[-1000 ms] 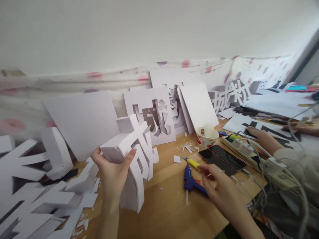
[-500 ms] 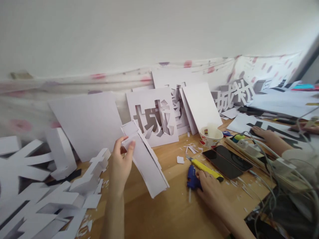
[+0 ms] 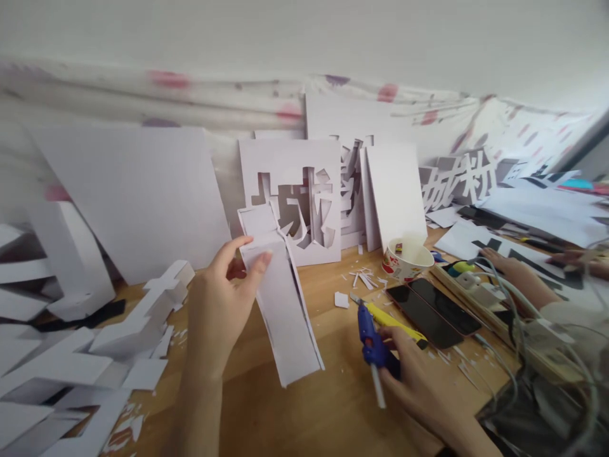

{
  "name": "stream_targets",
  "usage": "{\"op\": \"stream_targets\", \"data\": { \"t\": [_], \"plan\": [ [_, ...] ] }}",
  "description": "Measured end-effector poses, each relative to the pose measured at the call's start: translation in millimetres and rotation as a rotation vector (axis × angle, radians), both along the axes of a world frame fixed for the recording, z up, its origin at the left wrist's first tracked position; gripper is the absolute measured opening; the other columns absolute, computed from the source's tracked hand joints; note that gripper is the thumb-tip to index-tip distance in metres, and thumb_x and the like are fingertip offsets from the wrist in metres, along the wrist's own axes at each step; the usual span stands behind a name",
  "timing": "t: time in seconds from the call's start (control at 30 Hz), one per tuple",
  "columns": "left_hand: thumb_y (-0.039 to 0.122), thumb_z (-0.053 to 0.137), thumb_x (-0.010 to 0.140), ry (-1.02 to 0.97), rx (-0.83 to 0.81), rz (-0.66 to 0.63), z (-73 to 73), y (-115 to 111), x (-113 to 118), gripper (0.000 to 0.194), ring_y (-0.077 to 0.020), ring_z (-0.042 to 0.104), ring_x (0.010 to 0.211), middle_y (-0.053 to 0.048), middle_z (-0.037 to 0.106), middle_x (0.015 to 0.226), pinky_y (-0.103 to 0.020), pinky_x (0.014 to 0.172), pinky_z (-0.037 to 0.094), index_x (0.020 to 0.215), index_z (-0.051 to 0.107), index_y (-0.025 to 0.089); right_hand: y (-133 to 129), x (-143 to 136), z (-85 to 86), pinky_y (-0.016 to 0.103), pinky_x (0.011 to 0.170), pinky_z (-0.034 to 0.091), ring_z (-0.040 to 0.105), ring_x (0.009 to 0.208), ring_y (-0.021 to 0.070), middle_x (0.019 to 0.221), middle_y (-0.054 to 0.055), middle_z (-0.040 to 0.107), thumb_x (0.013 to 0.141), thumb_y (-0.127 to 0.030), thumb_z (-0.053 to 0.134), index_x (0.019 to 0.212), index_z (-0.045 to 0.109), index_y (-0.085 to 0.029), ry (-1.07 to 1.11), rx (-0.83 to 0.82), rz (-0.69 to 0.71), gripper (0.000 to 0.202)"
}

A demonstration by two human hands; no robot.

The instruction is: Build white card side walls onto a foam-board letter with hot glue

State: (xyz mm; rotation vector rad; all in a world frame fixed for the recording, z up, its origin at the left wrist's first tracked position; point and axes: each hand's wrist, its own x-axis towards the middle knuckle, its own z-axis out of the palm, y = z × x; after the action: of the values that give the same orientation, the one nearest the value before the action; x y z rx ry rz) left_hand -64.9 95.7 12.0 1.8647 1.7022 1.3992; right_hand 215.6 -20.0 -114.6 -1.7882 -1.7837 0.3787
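Your right hand [image 3: 415, 373] has tilted its gripped glue gun [image 3: 369, 333]; leftward, your left hand [image 3: 222, 285] pinches the white piece [image 3: 286, 317], slanting toward the worktop's [image 3: 333, 412] near edge.

White piece [image 3: 289, 314], centre: matt, smooth, paper-like board
Glue gun [image 3: 368, 330]: blue plastic, slight sheen
Tabletop [image 3: 266, 422]: wood, smooth, faintly glossy
Phones [image 3: 422, 315], lower right: dark, glossy, glass-like
Cup [image 3: 403, 269]: printed, paper-like, smooth
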Motion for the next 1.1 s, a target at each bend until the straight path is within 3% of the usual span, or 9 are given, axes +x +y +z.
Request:
{"op": "stream_targets", "data": {
  "t": [0.07,0.23,0.33,0.43,0.6,1.1],
  "plan": [
    [0.062,0.065,0.080,-0.013,0.042,0.029,-0.4,2,5,0.044,-0.0149,0.057,0.060,0.005,0.057,0.061,-0.027,0.063,0.043,0.110,0.071,0.030,-4,-8,16.6,0.031,0.064,0.054,0.065,0.073,0.0192,0.092,0.006,0.068,0.092,-0.035,0.050,0.110,0.054,-0.020,0.194,0.032,0.012,0.024],
    [0.060,0.070,0.076,-0.007,0.084,0.093,-0.3,3,14,0.044,-0.0152,0.060,0.060,0.004,0.063,0.062,-0.028,0.065,0.046,0.108,0.074,0.029,2,-44,43.0,0.021,0.041,0.038,0.046,0.042,0.0087,0.061,-0.005,0.053,0.091,-0.043,0.060,0.081,0.055,-0.021,0.535,0.251,-0.063,0.025],
    [0.060,0.070,0.077,0.006,0.087,0.071,0.1,0,16,0.044,-0.0161,0.063,0.062,0.004,0.064,0.062,-0.028,0.066,0.047,0.108,0.074,0.030,14,-62,57.5,0.021,0.039,0.036,0.048,0.040,0.0082,0.065,-0.003,0.058,0.094,-0.054,0.052,0.081,0.059,-0.020,0.635,0.299,0.067,0.037],
    [0.061,0.071,0.075,0.019,0.067,0.097,0.6,-2,18,0.045,-0.0162,0.064,0.063,0.004,0.067,0.065,-0.028,0.066,0.048,0.109,0.074,0.031,23,-70,68.2,0.023,0.044,0.039,0.052,0.046,0.0104,0.062,-0.003,0.058,0.091,-0.061,0.053,0.083,0.062,-0.020,0.486,0.395,0.145,0.043],
    [0.066,0.073,0.069,0.030,0.037,0.157,1.8,-5,22,0.052,-0.0169,0.064,0.064,0.003,0.067,0.065,-0.029,0.065,0.050,0.108,0.074,0.031,32,-77,67.3,0.026,0.050,0.039,0.055,0.055,0.0134,0.067,0.001,0.061,0.093,-0.062,0.049,0.080,0.063,-0.020,0.272,0.516,0.065,0.047],
    [0.062,0.074,0.072,0.069,0.068,0.112,-0.2,-8,24,0.047,-0.0161,0.064,0.064,0.004,0.067,0.066,-0.030,0.066,0.051,0.111,0.072,0.034,42,-87,61.9,0.029,0.055,0.034,0.044,0.055,0.0148,0.059,-0.002,0.047,0.096,-0.056,0.046,0.070,0.047,-0.022,0.160,0.637,0.006,0.043]
  ]
}}
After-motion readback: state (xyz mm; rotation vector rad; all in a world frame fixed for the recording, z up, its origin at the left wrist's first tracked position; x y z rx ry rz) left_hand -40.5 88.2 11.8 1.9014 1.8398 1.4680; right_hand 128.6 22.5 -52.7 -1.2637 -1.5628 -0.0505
